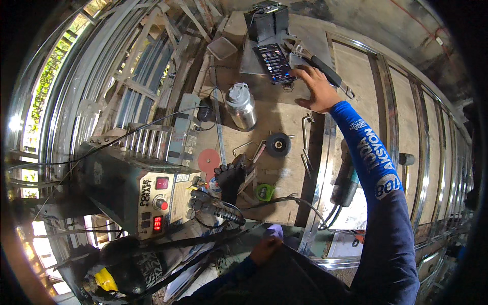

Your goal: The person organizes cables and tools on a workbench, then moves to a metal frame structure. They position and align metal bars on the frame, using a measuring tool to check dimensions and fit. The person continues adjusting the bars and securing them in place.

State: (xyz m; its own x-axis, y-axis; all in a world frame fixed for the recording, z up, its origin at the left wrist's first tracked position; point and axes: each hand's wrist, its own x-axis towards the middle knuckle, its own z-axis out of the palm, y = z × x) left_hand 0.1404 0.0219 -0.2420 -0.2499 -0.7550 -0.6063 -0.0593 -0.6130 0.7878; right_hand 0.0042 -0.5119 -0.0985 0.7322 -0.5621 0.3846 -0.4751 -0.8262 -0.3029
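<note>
My right hand (319, 90) reaches over the workbench with its fingers spread. Its fingertips are at the lower right corner of a lit black phone (272, 62), whose screen shows a list; whether they touch it is hard to tell. The phone leans at the foot of a black box (265, 24). Just beyond that hand lie a black-handled tool (325, 70) and metal pliers (299, 49). My left hand (265, 249) is low, close to my body, beside a pale purple piece (275, 232). Its fingers are mostly hidden, so any grip cannot be made out.
A welding machine (140, 190) stands at left, cables trailing from it. On the bench are a steel bottle (241, 108), a black wheel (278, 145), a reddish disc (208, 160), a black glove (231, 182), a green tape measure (264, 192) and an angle grinder (346, 185). Metal framing (391, 109) lies right.
</note>
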